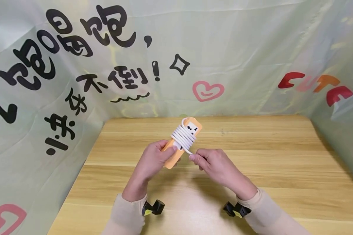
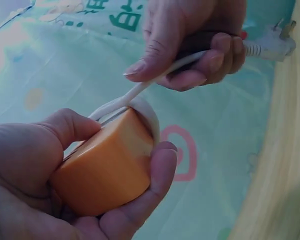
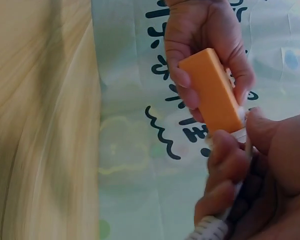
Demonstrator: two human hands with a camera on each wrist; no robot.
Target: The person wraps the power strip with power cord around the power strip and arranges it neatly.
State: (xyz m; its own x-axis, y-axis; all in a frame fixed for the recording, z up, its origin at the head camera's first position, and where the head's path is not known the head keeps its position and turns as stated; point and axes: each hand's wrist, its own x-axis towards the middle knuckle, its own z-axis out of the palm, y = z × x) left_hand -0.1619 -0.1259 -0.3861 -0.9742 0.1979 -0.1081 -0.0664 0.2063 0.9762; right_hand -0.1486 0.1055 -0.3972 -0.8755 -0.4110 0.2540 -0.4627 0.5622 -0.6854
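Observation:
My left hand (image 1: 154, 158) grips the lower end of an orange power strip (image 1: 172, 160), thumb on its socket face and fingers underneath. The strip is held tilted above the table, its top leaning right. Several turns of white cord (image 1: 183, 137) wrap around its middle, and a socket shows above them. Just right of the strip, my right hand (image 1: 216, 164) pinches the cord's free end between thumb and curled fingers. In the left wrist view the cord runs taut from the strip into that hand, and a white plug (image 2: 277, 45) sticks out past the fingers.
A wooden table (image 1: 282, 169) lies under both hands. Behind and along the sides hangs a pale green cloth (image 1: 247, 49) printed with black characters, hearts and coloured letters. Small black cameras (image 1: 153, 208) sit on both wrists at the beige sleeves.

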